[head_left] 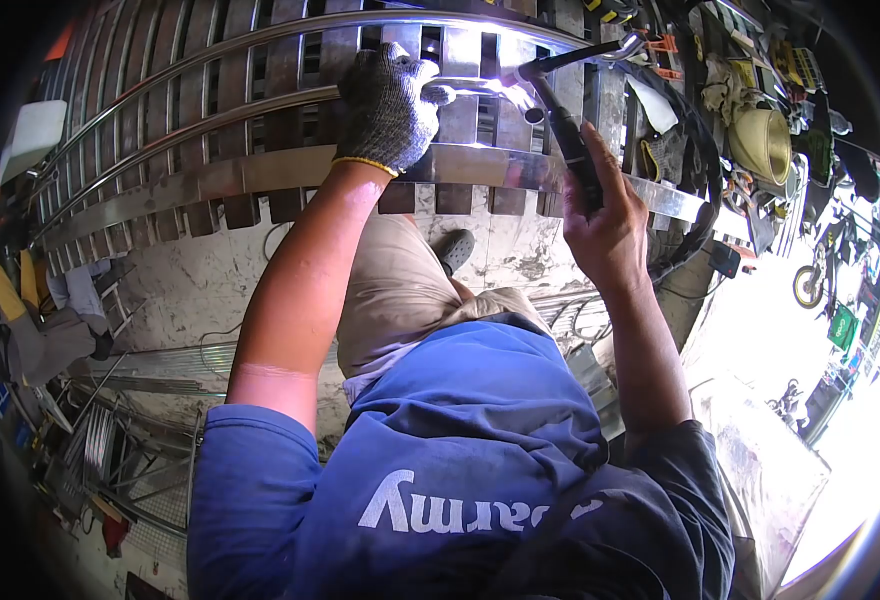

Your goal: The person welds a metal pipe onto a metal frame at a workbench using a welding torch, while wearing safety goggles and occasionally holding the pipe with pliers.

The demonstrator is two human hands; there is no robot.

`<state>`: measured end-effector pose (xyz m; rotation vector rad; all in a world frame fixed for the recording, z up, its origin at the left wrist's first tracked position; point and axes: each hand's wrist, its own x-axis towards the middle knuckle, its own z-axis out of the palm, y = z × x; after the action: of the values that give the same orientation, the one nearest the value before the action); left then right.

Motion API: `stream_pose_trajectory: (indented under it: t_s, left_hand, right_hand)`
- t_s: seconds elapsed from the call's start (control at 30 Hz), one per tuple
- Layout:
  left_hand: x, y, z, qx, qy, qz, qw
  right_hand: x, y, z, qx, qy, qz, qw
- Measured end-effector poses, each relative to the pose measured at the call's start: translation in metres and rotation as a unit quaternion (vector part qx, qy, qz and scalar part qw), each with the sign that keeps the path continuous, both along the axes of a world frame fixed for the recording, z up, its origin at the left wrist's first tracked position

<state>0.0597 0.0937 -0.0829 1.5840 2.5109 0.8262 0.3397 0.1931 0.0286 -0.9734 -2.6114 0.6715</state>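
My left hand [390, 108], in a grey knit glove with a yellow cuff, is closed at the thin inner metal tube [260, 108]; what its fingers pinch is too small to tell. My bare right hand [605, 215] is wrapped around the black handle of a welding torch [566, 135]. The torch head is beside the tube, to the right of the glove, where a bright white-violet glow shows. A longer curved tube [260, 38] runs beyond both hands. Nearer to me, a flat shiny metal strip [280, 168] curves across the slats.
The slatted metal bench [190, 110] spans the top. A dark cable hangs from its right side, near gloves, clamps and a cream roll [760, 145]. Metal stock [150, 385] lies on the floor at left. A green sign [843, 327] and a motorbike [810, 285] are at far right.
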Motion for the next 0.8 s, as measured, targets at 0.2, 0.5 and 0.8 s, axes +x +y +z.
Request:
stream_pose_trajectory:
  t_s: [0.2, 0.5, 0.8]
  left_hand:
    - [0.0020, -0.0003, 0.0000, 0.011, 0.046, 0.010, 0.999]
    - [0.0019, 0.0005, 0.0002, 0.037, 0.027, 0.006, 0.999]
    - [0.0000, 0.0012, -0.0059, 0.037, 0.054, 0.005, 0.998]
  right_hand:
    - [-0.0022, -0.0027, 0.0060, -0.050, -0.017, -0.044, 0.998]
    - [0.0007, -0.0003, 0.0013, -0.022, 0.004, -0.017, 1.000]
    - [0.0010, -0.0028, 0.0043, -0.054, -0.014, -0.038, 0.998]
